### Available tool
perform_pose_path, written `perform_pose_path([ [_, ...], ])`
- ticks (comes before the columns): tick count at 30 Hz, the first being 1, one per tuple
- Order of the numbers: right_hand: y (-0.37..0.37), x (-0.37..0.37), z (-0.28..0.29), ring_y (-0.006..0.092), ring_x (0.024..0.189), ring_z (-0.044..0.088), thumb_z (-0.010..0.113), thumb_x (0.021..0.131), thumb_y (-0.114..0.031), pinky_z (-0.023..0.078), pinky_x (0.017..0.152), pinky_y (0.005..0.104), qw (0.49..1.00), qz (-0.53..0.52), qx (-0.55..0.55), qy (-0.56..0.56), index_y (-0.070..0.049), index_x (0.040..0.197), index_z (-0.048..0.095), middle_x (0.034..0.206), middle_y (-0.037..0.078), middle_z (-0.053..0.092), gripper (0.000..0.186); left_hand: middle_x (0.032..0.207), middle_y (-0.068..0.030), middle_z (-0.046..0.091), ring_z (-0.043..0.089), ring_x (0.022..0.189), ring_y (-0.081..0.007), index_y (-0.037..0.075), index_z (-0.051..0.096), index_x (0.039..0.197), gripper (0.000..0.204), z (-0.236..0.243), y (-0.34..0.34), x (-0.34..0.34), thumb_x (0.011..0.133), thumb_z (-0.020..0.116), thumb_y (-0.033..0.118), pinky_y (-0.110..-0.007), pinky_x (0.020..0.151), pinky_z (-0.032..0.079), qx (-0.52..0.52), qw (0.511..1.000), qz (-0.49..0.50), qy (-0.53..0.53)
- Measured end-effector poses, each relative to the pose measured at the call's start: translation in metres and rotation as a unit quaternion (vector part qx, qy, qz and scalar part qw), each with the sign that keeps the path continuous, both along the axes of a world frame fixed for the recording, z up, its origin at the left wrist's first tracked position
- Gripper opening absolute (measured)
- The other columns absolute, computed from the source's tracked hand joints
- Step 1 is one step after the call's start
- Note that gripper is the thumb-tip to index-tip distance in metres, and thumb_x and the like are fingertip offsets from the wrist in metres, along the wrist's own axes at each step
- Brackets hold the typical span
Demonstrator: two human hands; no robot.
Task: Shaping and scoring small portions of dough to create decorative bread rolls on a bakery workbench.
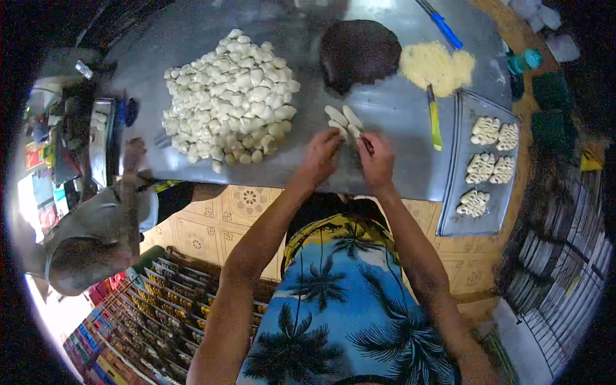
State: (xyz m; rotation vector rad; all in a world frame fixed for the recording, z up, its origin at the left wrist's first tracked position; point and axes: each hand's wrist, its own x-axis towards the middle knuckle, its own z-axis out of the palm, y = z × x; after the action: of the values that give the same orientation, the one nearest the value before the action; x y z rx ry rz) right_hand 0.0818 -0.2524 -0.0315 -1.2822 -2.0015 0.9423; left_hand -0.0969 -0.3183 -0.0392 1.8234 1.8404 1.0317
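Observation:
Several short strips of pale dough (344, 117) lie side by side near the table's front edge. My left hand (321, 156) has its fingers closed on the near end of a dough strip at the left. Opposite it, my right hand (378, 158) pinches the near end of a strip at the right; the fingertips partly hide the dough. To the left is a large heap of small dough balls (231, 96). Beyond my hands rests a big dark brown mass (359, 52), with a pale yellow crumbly heap (443, 64) to its right.
On the metal table (401, 135), a knife with a yellow-green handle (436, 125) touches the crumbly heap. A blue-handled tool (447, 32) lies behind. A tray (471, 224) at right bears several shaped dough pieces (480, 168). Another person (96, 231) is at left, near a rack (173, 301).

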Motion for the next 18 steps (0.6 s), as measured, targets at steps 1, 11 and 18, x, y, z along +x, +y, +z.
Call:
perform_pose_path([
  [1, 0.006, -0.011, -0.002, 0.0425, 0.100, 0.064, 0.069, 0.098, -0.018, 0.051, 0.086, 0.0504, 0.999, 0.017, 0.030, -0.019, -0.003, 0.118, 0.068, 0.110, 0.022, 0.065, 0.026, 0.130, -0.0202, 0.064, 0.062, 0.118, -0.0428, 0.004, 0.069, 0.120, 0.033, -0.002, -0.001, -0.002, 0.087, 0.067, 0.000, -0.045, 0.097, 0.054, -0.019, 1.000, -0.009, -0.004],
  [11, 0.014, 0.011, 0.004, 0.0360, 0.092, 0.067, 0.071, 0.097, -0.016, 0.054, 0.079, 0.0419, 0.994, -0.047, 0.062, -0.082, 0.000, 0.113, 0.070, 0.105, 0.020, 0.066, 0.023, 0.103, -0.0176, 0.066, 0.063, 0.097, -0.0340, 0.005, 0.067, 0.111, 0.016, 0.058, 0.035, -0.170, 0.095, 0.068, 0.008, -0.041, 0.079, 0.052, -0.024, 0.969, 0.178, 0.168],
  [18, 0.097, -0.059, 0.024, 0.0355, 0.093, 0.067, 0.074, 0.092, -0.017, 0.054, 0.080, 0.0428, 0.987, 0.039, 0.130, -0.084, -0.004, 0.112, 0.074, 0.103, 0.014, 0.069, 0.024, 0.096, -0.0132, 0.069, 0.069, 0.084, -0.0274, 0.005, 0.063, 0.113, 0.025, 0.082, 0.031, -0.156, 0.093, 0.076, 0.013, -0.039, 0.074, 0.055, -0.127, 0.974, 0.182, -0.037],
])
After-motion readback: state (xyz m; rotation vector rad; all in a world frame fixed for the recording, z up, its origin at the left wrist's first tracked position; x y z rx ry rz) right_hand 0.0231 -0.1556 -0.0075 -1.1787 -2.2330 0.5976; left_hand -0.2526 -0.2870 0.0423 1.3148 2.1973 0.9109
